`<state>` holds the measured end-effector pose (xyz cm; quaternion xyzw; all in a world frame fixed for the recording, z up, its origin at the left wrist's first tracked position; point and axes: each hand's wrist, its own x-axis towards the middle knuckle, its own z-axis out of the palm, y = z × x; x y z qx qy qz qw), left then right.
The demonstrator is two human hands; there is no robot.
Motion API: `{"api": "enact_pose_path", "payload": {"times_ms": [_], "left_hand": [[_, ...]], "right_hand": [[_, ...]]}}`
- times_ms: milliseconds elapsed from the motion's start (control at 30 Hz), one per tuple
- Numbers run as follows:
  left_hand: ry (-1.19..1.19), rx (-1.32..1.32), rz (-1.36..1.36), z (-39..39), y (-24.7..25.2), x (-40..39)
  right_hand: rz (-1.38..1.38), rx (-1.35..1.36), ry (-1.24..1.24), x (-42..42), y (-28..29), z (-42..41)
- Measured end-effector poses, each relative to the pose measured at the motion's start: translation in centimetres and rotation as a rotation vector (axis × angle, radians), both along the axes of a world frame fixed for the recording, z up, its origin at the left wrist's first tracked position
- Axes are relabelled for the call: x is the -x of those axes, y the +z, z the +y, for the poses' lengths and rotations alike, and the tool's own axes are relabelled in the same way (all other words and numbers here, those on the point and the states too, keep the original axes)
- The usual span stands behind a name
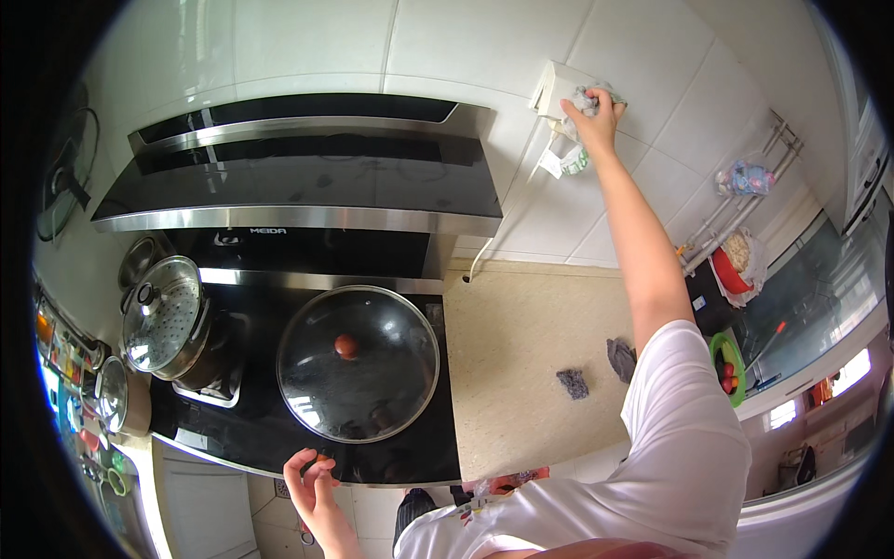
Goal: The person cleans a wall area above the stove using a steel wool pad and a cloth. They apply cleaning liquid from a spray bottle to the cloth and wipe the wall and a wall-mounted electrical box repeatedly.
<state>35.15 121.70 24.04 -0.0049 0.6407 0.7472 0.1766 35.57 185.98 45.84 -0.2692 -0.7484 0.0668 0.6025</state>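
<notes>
My right hand (596, 122) is raised to the tiled wall. It grips a crumpled grey-white wad (585, 105), cloth or thin plastic, against a white box (559, 87) fixed there. Just below hangs a white piece with green print (574, 161), beside a white cable (513, 199). Low at the stove's front edge is my left hand (314, 489), fingers curled. A small reddish-brown thing (323, 458) shows at its fingertips; whether they hold it is unclear. Beyond that hand, a large glass lid (363, 384) with a reddish-brown knob (345, 346) covers a pan on the black cooktop (244, 433).
A range hood (300, 182) juts over the cooktop. At left stand a lidded steamer pot (164, 321) and another lidded pot (115, 395). The beige counter (510, 412) holds a grey scouring pad (574, 384) and a dark cloth (620, 359). A green basket (737, 391) sits at right.
</notes>
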Motion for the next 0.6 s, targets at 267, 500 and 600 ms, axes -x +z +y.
{"api": "enact_pose_path", "payload": {"times_ms": [267,500,600], "left_hand": [[-0.051,-0.015,0.015,2.5,-0.3,0.5],[-0.060,-0.047,-0.002,4.0,0.4,0.8],[-0.089,-0.044,-0.010,3.9,-0.2,1.1]], "right_hand": [[-0.073,0.216,0.204,-1.4,1.8,4.8],[-0.096,0.270,0.292,-1.4,2.2,4.9],[-0.088,0.260,0.283,-1.4,2.3,4.7]]}}
